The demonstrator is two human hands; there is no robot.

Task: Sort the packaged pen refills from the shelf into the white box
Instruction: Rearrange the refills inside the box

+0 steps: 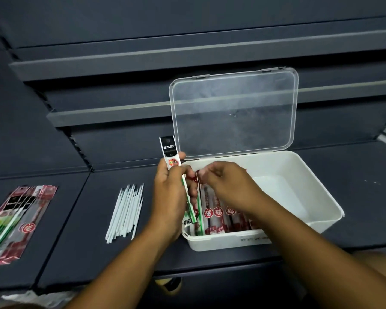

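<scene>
- Left hand wrapped round a black-topped packet, held upright. Its top sticks out above the thumb, and its green-striped lower end runs down past the palm into the white box.
- Right hand just right of the left hand, fingers bent, tips at the top of a red packet. Cannot tell if they pinch it.
- Red packets in a row under the right hand, inside the box.
- Clear lid stands open behind both hands.
- Loose white sticks left of the left hand on the dark shelf; pile of packets further left.
</scene>
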